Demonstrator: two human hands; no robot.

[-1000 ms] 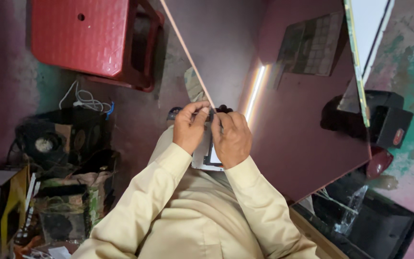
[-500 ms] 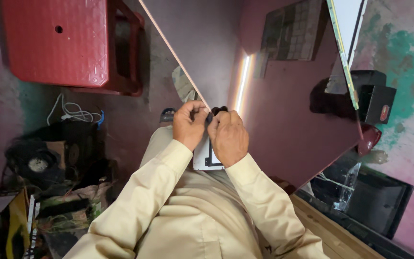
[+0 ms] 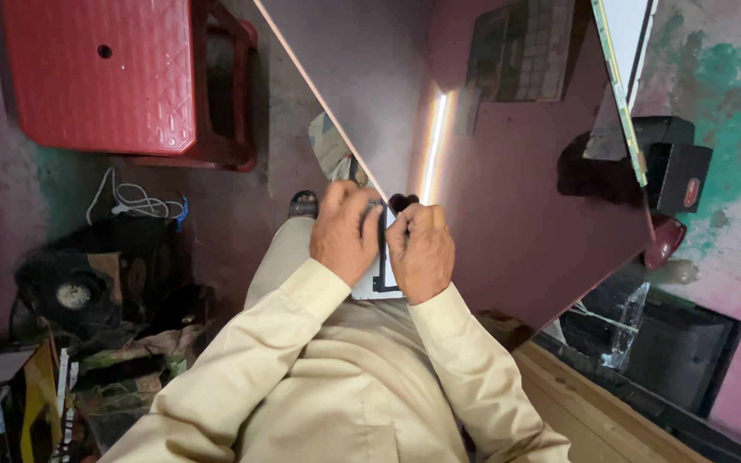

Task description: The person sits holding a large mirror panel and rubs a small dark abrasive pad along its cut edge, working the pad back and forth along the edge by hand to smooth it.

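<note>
Clasping a small white device [image 3: 376, 276], both hands' [image 3: 346, 233] grip closed, over tilted maroon panel [image 3: 508, 197].

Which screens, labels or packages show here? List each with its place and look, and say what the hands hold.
Large flat panel: across the top right, dull purple, a lit strip near its left edge.
Black box: right edge, with a small red label.
Left hand and right hand: gripping a white and black part at the panel's corner.
</note>
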